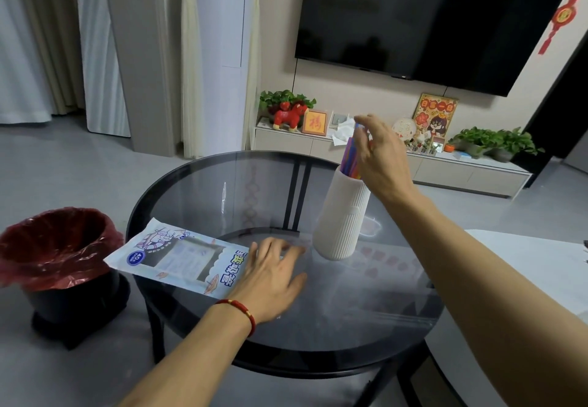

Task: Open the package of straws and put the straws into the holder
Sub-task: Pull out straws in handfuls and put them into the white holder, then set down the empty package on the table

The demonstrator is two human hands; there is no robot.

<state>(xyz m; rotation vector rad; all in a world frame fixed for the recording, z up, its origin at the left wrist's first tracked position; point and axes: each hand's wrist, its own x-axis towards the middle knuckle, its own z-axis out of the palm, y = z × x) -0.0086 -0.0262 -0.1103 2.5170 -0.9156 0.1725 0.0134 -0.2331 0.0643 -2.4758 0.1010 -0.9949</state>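
A white ribbed holder (pixel 342 215) stands on the round glass table (pixel 222 183), and the coloured straws (pixel 350 158) stand upright inside it. The right hand (pixel 378 155) is at the tops of the straws, just above the holder; whether its fingers pinch them or only touch them I cannot tell. Left of the holder the flat package (pixel 171 257) lies on the glass, and the left hand (pixel 270 276) rests spread, fingers straight, on the package's end nearest the holder. A red-lined bin (pixel 60 257) stands on the floor far left of the holder.
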